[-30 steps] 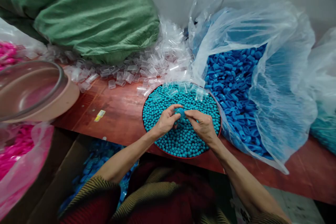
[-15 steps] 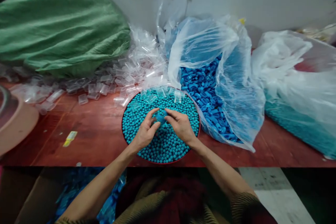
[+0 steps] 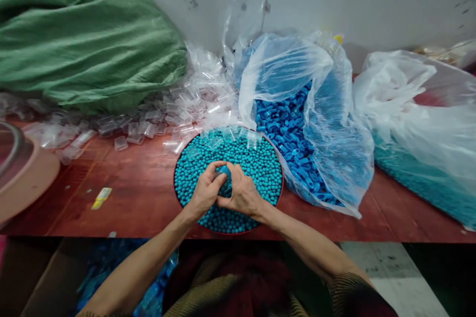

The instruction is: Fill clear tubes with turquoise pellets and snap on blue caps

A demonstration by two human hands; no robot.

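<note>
Over a round red-rimmed tub [image 3: 174,178] full of turquoise beads [image 3: 260,173], my two hands meet around a small blue plastic cap [image 3: 225,171]. My left hand [image 3: 205,187] has its thumb and fingers curled on the cap's left side. From the right, my right hand [image 3: 243,192] wraps round it, thumb below and fingers above. A clear sleeve may be joined to the cap, but the fingers hide most of it. Several clear plastic sleeves [image 3: 254,139] lie on the beads at the tub's far edge.
Behind the tub spreads a heap of clear sleeves [image 3: 208,86] beside a green sack [image 3: 111,44]. An open plastic bag of blue caps [image 3: 290,133] stands right of it, then a bag of turquoise beads [image 3: 420,173]. A pink basin [image 3: 37,178] sits at left on the red table [image 3: 137,183].
My right hand has turned and closed round the blue cap, its thumb now below. Both hands have drawn together and sit slightly lower in view.
</note>
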